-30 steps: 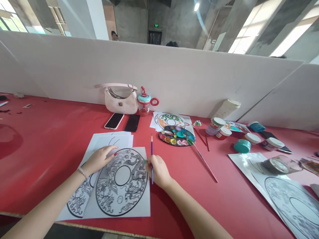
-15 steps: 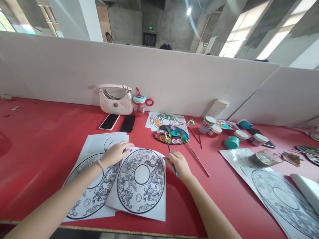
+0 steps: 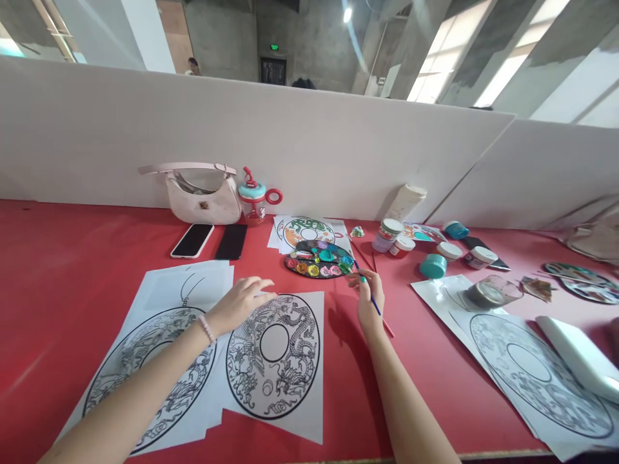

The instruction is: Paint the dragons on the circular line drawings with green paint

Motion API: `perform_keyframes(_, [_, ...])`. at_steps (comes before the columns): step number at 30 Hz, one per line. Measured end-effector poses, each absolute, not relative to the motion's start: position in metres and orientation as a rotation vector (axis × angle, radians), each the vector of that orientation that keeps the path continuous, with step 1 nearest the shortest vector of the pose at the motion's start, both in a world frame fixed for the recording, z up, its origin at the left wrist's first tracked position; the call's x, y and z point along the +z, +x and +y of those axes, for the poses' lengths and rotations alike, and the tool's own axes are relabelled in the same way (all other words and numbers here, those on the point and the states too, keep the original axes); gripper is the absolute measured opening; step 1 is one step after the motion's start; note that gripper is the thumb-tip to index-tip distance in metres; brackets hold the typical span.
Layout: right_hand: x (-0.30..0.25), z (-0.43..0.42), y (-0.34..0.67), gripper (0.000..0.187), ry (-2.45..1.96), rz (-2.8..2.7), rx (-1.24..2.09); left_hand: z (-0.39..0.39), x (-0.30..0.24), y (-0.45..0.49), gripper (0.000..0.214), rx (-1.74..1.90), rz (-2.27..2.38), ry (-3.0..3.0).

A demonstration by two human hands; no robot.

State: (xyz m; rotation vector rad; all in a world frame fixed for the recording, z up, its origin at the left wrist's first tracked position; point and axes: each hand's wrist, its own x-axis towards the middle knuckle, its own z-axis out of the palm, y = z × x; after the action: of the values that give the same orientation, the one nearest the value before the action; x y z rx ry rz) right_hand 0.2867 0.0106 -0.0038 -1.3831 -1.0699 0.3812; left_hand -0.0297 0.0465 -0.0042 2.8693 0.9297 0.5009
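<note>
My right hand (image 3: 370, 295) is closed on a blue-handled paintbrush (image 3: 376, 305), just right of the paint palette (image 3: 314, 253). Several colours fill the dark oval palette's wells. My left hand (image 3: 244, 303), with a beaded bracelet on its wrist, reaches over the top left corner of a sheet with a round dragon pattern (image 3: 309, 412). Its fingers are stretched out; whether they press on the paper is hard to tell. Under my left forearm lie larger sheets with a similar ring drawing (image 3: 164, 290). A red-handled brush (image 3: 388, 328) lies partly hidden behind my right hand.
Behind stand a white handbag (image 3: 203, 203), a cup with a straw (image 3: 253, 205) and two phones (image 3: 192, 241). Paint jars (image 3: 388, 234) and a glass of murky water (image 3: 486, 293) are on the right, by another drawing (image 3: 522, 367). A white partition (image 3: 309, 148) borders the red table.
My right hand has lifted the blue paintbrush from beside the sheet and brought it up to the palette's right end. My left hand has shifted right over the sheet's top corner. The view has turned slightly.
</note>
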Motion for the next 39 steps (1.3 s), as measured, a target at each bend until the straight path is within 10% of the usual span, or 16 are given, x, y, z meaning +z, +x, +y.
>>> perform_keyframes(39, [-0.009, 0.018, 0.297, 0.029, -1.562, -1.176, 0.379, 0.030, 0.003, -0.028, 0.027, 0.455, 0.531, 2.777])
